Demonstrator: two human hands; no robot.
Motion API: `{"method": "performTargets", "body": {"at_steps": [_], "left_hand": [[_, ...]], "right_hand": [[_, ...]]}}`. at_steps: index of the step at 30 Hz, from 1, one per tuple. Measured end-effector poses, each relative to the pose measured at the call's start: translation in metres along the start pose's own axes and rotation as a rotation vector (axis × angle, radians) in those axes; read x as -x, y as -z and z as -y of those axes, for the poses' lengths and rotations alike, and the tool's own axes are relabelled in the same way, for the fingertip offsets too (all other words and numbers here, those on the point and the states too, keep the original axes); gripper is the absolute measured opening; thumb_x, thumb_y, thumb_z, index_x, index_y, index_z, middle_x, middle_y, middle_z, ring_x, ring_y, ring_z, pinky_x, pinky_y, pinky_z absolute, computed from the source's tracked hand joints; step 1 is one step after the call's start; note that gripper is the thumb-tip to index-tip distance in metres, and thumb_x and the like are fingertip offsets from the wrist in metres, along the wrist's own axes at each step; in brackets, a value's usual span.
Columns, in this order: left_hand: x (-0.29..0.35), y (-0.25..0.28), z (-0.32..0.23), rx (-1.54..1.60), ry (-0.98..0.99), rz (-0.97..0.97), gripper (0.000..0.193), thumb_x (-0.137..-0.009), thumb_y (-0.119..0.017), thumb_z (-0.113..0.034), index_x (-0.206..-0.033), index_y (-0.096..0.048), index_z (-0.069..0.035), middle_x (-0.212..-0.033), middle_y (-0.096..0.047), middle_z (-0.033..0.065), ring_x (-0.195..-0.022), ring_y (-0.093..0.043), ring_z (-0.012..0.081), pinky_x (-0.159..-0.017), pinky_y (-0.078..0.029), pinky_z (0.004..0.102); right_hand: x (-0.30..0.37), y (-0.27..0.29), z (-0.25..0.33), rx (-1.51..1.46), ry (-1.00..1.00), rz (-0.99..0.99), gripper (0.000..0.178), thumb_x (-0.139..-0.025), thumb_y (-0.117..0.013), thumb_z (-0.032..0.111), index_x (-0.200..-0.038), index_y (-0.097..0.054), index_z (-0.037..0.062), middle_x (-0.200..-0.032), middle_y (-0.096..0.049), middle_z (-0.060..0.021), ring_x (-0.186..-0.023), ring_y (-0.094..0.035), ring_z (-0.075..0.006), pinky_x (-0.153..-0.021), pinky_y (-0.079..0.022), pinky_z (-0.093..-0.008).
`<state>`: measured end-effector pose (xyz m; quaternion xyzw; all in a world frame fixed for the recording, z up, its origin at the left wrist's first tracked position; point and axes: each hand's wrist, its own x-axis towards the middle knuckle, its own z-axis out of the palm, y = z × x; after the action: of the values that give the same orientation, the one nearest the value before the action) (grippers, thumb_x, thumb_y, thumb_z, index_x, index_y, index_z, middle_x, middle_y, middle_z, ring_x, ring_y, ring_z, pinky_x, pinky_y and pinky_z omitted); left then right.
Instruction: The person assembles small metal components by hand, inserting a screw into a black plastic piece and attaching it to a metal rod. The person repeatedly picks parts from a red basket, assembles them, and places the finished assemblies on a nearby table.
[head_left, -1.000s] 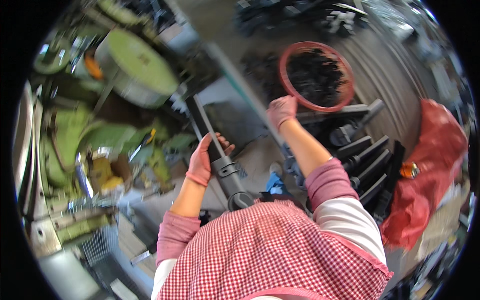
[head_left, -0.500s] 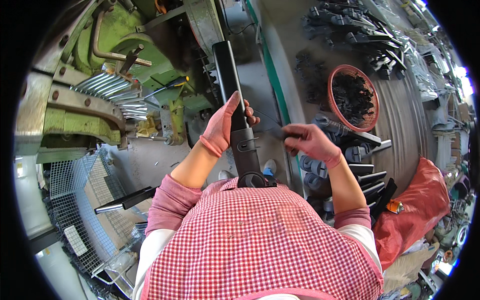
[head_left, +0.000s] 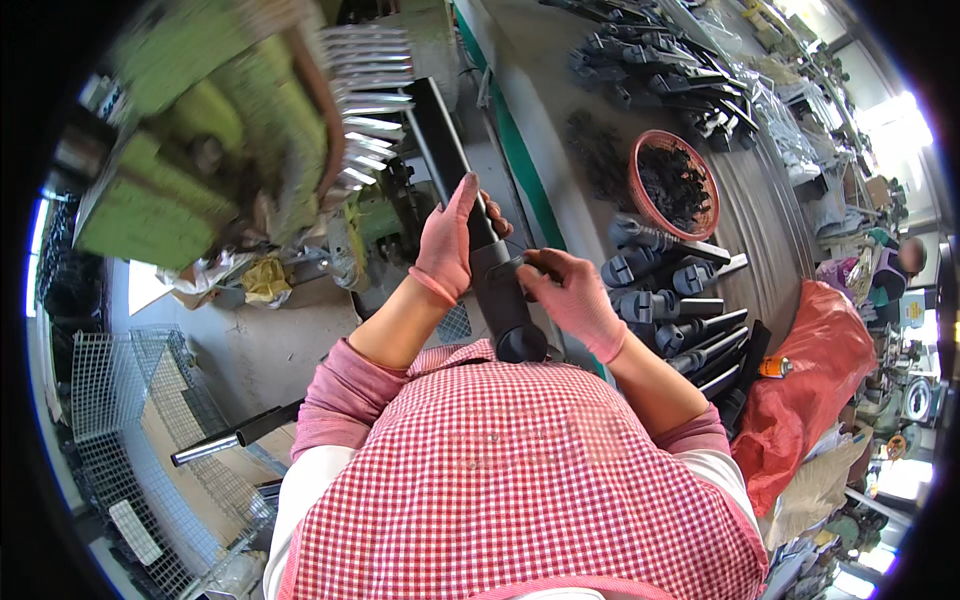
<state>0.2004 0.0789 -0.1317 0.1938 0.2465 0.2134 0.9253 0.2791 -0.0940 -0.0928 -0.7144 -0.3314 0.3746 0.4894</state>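
A long black square tube with a dark plastic fitting and a round joint at its near end slants in front of me. The joint rests by my checked apron. My left hand, in a pink glove, is wrapped round the tube just above the fitting. At the fitting's right side, my gloved right hand has its thumb and fingers pinched together. Any small part between those fingertips is too dark to make out.
Right of me, a table carries a red basket of small black parts, black tube assemblies and a red bag. A green machine stands at the left, near metal rods. A wire cage is lower left.
My right hand has moved left, from beside the tube to its fitting. The tube's near end has turned a little. The view has shifted, bringing the green machine closer.
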Motion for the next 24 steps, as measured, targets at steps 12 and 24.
{"method": "performTargets", "body": {"at_steps": [12,24], "left_hand": [[0.098,0.120,-0.048,-0.127,-0.552,-0.493,0.025,-0.100,-0.054,-0.028,-0.102,-0.063,-0.005,-0.081,-0.063,0.0020,-0.069,-0.059,0.0124,-0.060,-0.048,0.0275],[0.050,0.163,-0.180,-0.567,-0.764,-0.013,0.030,-0.091,-0.058,-0.004,-0.121,-0.060,-0.001,-0.109,-0.067,0.0079,-0.100,-0.064,0.0223,-0.088,-0.051,0.0328]], "right_hand": [[-0.091,-0.130,0.036,-0.105,-0.052,0.464,0.035,-0.077,-0.081,0.015,-0.104,-0.066,-0.0018,-0.084,-0.063,-0.0014,-0.071,-0.057,-0.0090,-0.063,-0.050,-0.0264],[-0.132,-0.197,0.074,-0.213,-0.110,0.591,0.036,-0.077,-0.080,0.021,-0.104,-0.064,0.0034,-0.089,-0.063,-0.0012,-0.076,-0.062,-0.0109,-0.068,-0.056,-0.0282]]}}
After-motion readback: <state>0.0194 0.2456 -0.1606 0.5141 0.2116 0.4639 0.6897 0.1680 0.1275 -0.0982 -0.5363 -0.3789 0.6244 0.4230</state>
